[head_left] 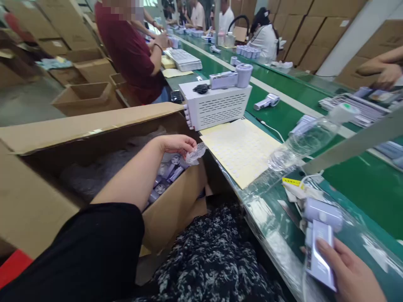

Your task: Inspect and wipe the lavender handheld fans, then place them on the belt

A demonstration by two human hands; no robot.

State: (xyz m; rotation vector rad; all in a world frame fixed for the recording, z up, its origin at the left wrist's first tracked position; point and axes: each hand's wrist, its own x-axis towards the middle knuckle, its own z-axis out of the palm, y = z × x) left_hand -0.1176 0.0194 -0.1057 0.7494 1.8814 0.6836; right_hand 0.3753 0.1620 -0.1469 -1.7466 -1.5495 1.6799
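Observation:
My left hand [179,144] pinches a crumpled clear plastic bag [196,154] over an open cardboard box [174,205]. Inside that box lie several lavender handheld fans [171,173], some with round grilles showing, beside a heap of clear plastic wrapping [94,170]. At the lower right, my right hand [352,266] is closed around the handle of another lavender handheld fan [321,247], its round head pointing up and away from me. This fan is above the plastic-covered bench edge, close to a white cable and a yellow label [292,182].
A white vented box [220,105] stands on the bench with a fan on top. Near it are a yellowish sticker sheet [242,149], a clear plastic bottle [310,138] and a metal post [355,140]. Co-workers line the green conveyor [355,176]; one in a maroon shirt [126,54] stands ahead.

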